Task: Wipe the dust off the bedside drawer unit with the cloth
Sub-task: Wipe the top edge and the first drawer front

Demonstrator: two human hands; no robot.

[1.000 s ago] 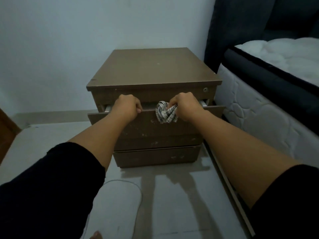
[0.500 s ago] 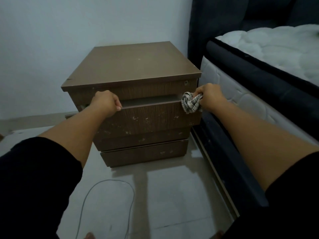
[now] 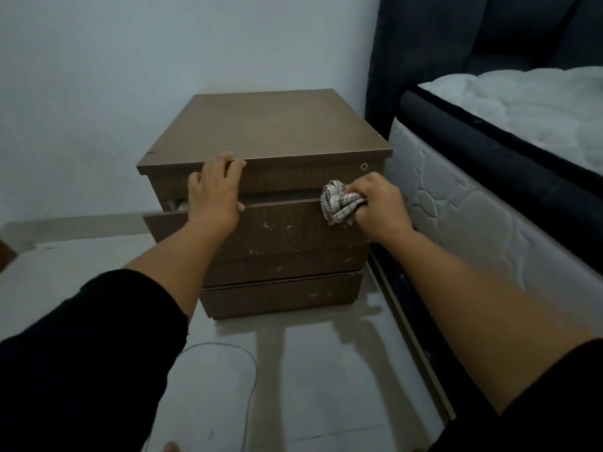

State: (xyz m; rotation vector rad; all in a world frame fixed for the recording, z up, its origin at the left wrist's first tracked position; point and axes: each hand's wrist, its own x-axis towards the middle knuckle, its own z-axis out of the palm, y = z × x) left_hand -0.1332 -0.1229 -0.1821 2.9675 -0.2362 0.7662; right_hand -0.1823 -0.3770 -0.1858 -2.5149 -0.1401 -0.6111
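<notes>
Head view. The bedside drawer unit (image 3: 267, 138) is seen directly ahead of both hands, against the wall, with a mattress (image 3: 489, 203) beyond the right hand. The top drawer (image 3: 280, 223) is pulled partly out; its front edge runs left to right, and this is its long axis.

The right hand (image 3: 380, 207) is noted with fingers curled tight round the bunched checked cloth (image 3: 339, 203). The cloth is held against the drawer's upper front edge, near its right end, and protrudes from the hand toward the left.

The left hand (image 3: 213, 194) is noted with fingers loosely spread, fingertips laid over the front lip of the unit's top and the palm over the drawer gap; nothing is held by it. Bracing is judged to be its role.

Nearly the whole drawer edge lies to the left of the right hand, so a leftward stroke along that axis, toward the left hand, is judged the likely next move. A cable (image 3: 228, 370) is noted on the floor below the forearms
</notes>
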